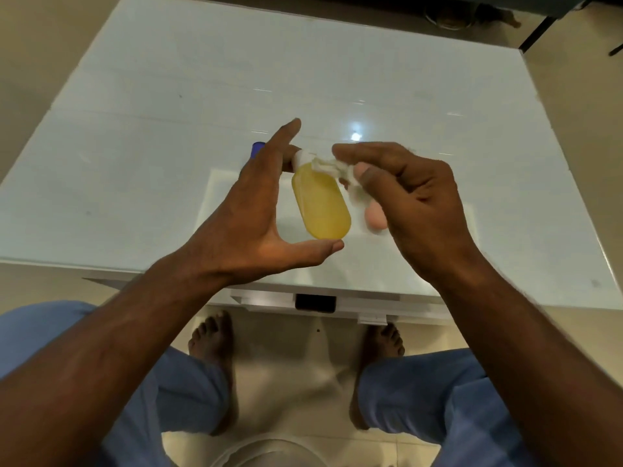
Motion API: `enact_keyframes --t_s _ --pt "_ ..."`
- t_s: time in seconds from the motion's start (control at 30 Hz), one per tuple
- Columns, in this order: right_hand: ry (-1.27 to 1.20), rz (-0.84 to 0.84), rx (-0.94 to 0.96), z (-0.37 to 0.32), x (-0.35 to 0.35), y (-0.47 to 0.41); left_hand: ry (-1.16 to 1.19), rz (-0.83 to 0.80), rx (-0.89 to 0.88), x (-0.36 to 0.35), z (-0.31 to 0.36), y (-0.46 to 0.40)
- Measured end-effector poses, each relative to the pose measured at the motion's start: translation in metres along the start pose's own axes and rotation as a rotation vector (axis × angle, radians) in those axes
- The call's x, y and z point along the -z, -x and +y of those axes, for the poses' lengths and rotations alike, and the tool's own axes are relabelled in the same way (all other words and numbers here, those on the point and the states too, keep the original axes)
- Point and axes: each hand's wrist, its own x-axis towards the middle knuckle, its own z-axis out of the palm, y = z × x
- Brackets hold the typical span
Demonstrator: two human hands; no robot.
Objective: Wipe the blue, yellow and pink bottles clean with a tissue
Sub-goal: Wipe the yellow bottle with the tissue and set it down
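Over the tabletop (337,79), left hand (249,210) pinches the yellow bottle (320,203) end to end, cap at 12 o'clock. Right hand (414,203) grips the tissue (332,168) against its shoulder. Best to rotate it, covering every side. Pink bottle (375,217) waits at 3 o'clock, blue bottle (257,149) at 10.

Table: glossy white top (135,136), a ceiling light reflected as a bright spot (356,135)
Floor: beige tiles (296,382)
Far right: dark furniture legs (539,32) on the floor
Light: soft, indoor
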Motion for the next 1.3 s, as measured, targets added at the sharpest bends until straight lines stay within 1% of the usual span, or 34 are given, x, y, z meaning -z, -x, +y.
enact_keyframes --t_s 0.03,0.13,0.23,0.3,0.33,0.4,0.43,0.47,0.53,0.6,0.77,0.8,0.9,0.97,1.07,1.1,1.13,1.23,1.3 --pt "0.016 -0.020 0.020 0.000 0.000 0.001 0.035 0.014 -0.014 0.000 0.001 0.000" --pt "-0.045 -0.027 0.018 0.000 0.002 0.001 0.115 0.047 -0.027 0.000 0.003 -0.002" --pt "-0.097 -0.041 0.018 -0.002 0.006 0.001 0.269 0.059 0.034 0.000 0.003 -0.001" --pt "-0.130 -0.083 0.030 -0.004 0.007 0.001 0.496 0.074 0.130 0.001 0.005 -0.003" --pt "-0.149 -0.099 0.044 -0.005 0.007 0.002 0.666 0.081 0.194 0.003 0.007 -0.003" --pt "-0.177 -0.097 0.085 -0.007 0.004 0.003 0.977 0.049 0.303 0.006 0.008 -0.005" --pt "-0.187 -0.076 0.095 -0.007 0.002 0.002 1.052 0.015 0.319 0.007 0.008 -0.005" --pt "-0.194 -0.049 0.095 -0.007 0.001 0.002 1.064 -0.010 0.318 0.007 0.007 -0.005" --pt "-0.189 -0.007 0.081 -0.004 0.000 0.001 1.016 -0.032 0.316 0.005 0.008 -0.004" --pt "-0.130 -0.001 0.103 -0.001 0.001 0.000 0.982 -0.027 0.319 0.003 0.008 -0.001" --pt "-0.001 -0.049 0.301 -0.004 -0.003 0.009 0.862 -0.029 0.276 0.000 0.017 0.001" --pt "0.024 -0.036 0.299 -0.003 -0.003 0.008 0.850 -0.025 0.261 -0.001 0.018 0.002" --pt "0.042 0.019 0.170 0.002 0.002 0.000 0.759 -0.013 0.214 -0.003 0.016 0.003" --pt "0.042 -0.018 0.186 0.001 0.001 0.004 0.670 0.000 0.187 -0.005 0.014 0.003" --pt "0.114 -0.122 0.361 -0.005 -0.006 0.018 0.554 0.026 0.132 -0.006 0.013 0.001" --pt "0.121 -0.132 0.379 -0.004 -0.006 0.017 0.529 0.013 0.113 -0.006 0.013 0.001" --pt "0.121 -0.117 0.361 -0.001 -0.005 0.014 0.519 -0.011 0.099 -0.006 0.014 0.001" --pt "0.108 -0.034 0.230 0.005 0.004 0.002 0.524 -0.066 0.081 -0.007 0.016 0.004" --pt "0.119 -0.075 0.259 0.002 0.007 0.003 0.521 -0.055 0.079 -0.007 0.016 0.005"
